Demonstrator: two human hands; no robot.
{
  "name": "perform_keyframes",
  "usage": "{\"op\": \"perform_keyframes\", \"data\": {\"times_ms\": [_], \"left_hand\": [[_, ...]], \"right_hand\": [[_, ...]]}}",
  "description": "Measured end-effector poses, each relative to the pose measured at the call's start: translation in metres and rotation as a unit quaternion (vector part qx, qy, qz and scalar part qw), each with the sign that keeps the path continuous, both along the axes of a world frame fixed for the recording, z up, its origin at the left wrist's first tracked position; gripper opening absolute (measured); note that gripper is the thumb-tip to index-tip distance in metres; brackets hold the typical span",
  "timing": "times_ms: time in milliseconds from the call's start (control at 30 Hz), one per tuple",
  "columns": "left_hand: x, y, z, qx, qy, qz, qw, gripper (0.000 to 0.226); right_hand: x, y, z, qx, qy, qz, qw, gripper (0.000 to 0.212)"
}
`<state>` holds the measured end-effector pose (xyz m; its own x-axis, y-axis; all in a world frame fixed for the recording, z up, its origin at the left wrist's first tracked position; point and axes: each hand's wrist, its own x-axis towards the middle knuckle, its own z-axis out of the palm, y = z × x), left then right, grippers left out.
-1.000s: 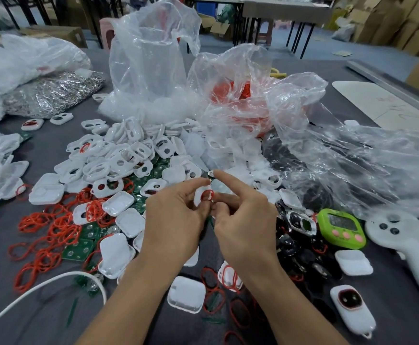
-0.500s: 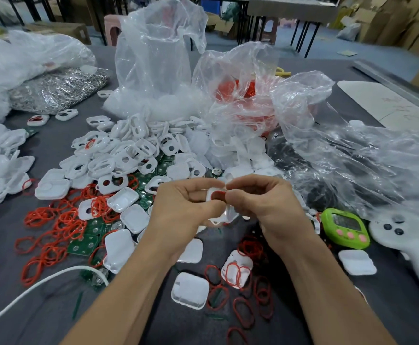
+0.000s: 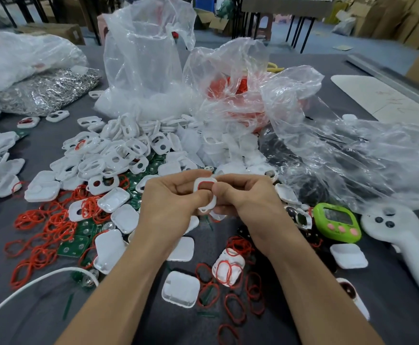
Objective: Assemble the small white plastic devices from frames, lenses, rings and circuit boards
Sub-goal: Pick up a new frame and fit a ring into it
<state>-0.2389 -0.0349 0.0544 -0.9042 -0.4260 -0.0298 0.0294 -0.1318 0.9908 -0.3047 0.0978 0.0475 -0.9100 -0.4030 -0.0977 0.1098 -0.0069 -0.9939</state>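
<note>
Both hands meet above the middle of the grey table (image 3: 41, 307). My left hand (image 3: 171, 205) and my right hand (image 3: 248, 202) pinch one small white frame (image 3: 207, 192) with a red ring seated in its upper opening. The fingers of both hands curl round the frame's edges and hide its lower part. A heap of white frames (image 3: 118, 155) lies behind, loose red rings (image 3: 44, 232) lie at the left, green circuit boards (image 3: 74, 247) sit among them, and white square covers (image 3: 181, 288) lie near my forearms.
Clear plastic bags (image 3: 148, 61) of parts stand at the back, one with red rings (image 3: 231, 90). A foil bag (image 3: 46, 90) lies back left. A green timer (image 3: 335, 222) and white controller (image 3: 402, 245) sit at right. A white cable (image 3: 29, 287) crosses front left.
Both hands have turned the frame so its ringed face shows more fully. My right index finger, raised a second ago, has come down onto the frame. The camera view has shifted slightly.
</note>
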Motion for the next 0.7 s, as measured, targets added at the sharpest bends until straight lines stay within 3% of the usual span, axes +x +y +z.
{"op": "perform_keyframes", "data": {"times_ms": [100, 200, 333, 433, 500, 567, 700], "left_hand": [[-0.004, 0.004, -0.004, -0.082, -0.006, 0.061, 0.995, 0.034], [-0.007, 0.004, -0.012, -0.204, -0.013, 0.148, 0.968, 0.030], [0.001, 0.012, -0.015, -0.326, -0.027, 0.086, 0.941, 0.060], [0.001, 0.012, -0.011, -0.253, -0.001, 0.006, 0.968, 0.060], [0.000, 0.011, -0.006, -0.194, 0.007, 0.044, 0.980, 0.047], [-0.001, 0.010, -0.002, -0.200, -0.009, 0.085, 0.976, 0.041], [-0.005, 0.009, -0.005, -0.162, -0.007, 0.045, 0.986, 0.029]], "right_hand": [[-0.001, -0.001, -0.004, 0.071, 0.061, -0.056, 0.994, 0.022], [0.009, -0.009, -0.005, 0.102, 0.094, -0.063, 0.988, 0.009], [0.017, -0.017, -0.008, 0.154, 0.173, -0.032, 0.972, 0.010], [0.008, -0.012, -0.005, 0.070, 0.100, -0.042, 0.992, 0.014], [0.006, -0.010, -0.001, 0.003, 0.022, -0.017, 1.000, 0.025], [0.007, -0.011, 0.005, -0.058, -0.058, 0.001, 0.997, 0.038], [0.009, -0.009, 0.010, -0.064, -0.086, -0.010, 0.994, 0.042]]}}
